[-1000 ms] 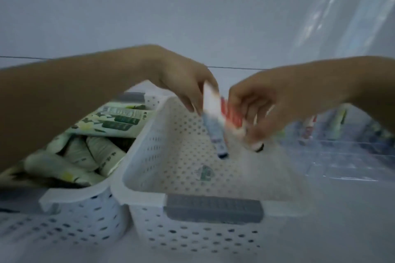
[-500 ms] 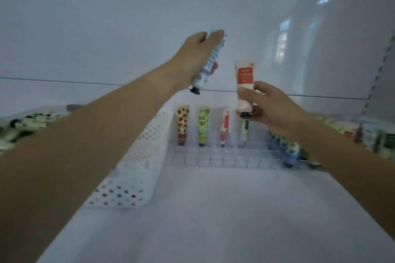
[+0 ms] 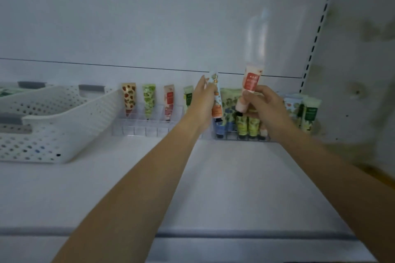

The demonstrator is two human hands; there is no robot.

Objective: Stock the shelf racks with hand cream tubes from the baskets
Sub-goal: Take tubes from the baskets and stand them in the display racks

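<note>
I look at a white shelf (image 3: 235, 177) with its pale front edge nearest to me. Both forearms reach over it toward the back.

The left grip (image 3: 203, 100) has its fingers curled round a blue-and-orange tube (image 3: 216, 100). It holds the tube almost upright, black cap down. Just beside it, the right grip (image 3: 265, 104) pinches a peach tube with a red label (image 3: 250, 87) at its lower half. This tube also has its cap down and leans a little to the right. Both tubes are above the filled rack (image 3: 248, 134), where blue and green tubes stand close together. I cannot tell if they touch it.

At the left, a white perforated basket (image 3: 64, 126) stands on the shelf, and a second basket (image 3: 12, 89) is partly in view behind it. Between the basket and the hands there is a clear rack (image 3: 149, 128). Four tubes stand in its back row: a strawberry one (image 3: 129, 98), a green one (image 3: 149, 98), a red one (image 3: 169, 100) and one half hidden by the left grip. Behind everything is the white back wall (image 3: 149, 17), with a slotted rail (image 3: 318, 28) at the right.
</note>
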